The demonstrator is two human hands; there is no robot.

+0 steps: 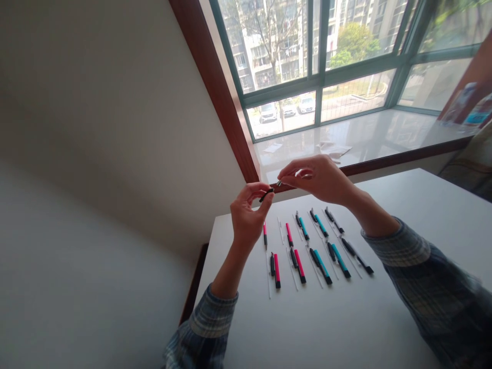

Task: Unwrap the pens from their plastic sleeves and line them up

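My left hand (249, 218) is raised above the far left part of the table, with thumb and fingers pinched on a short black pen part (266, 195). Close by on its right, my right hand (321, 179) pinches a small silvery pen piece (279, 183), too small to make out fully. A narrow gap separates the two pieces. Below the hands lie disassembled pens in two rows: pink pen barrels (277, 271), teal pen barrels (322, 266), black pen barrels (365, 265), black pen halves with clips (272, 264) and thin white refills (269, 279).
The white table (307, 328) stands against a wall (134, 205) on the left. Behind it is a window sill (369, 136) with papers (334, 149) and plastic bottles (459, 105). Dark fabric (469, 164) shows at the far right.
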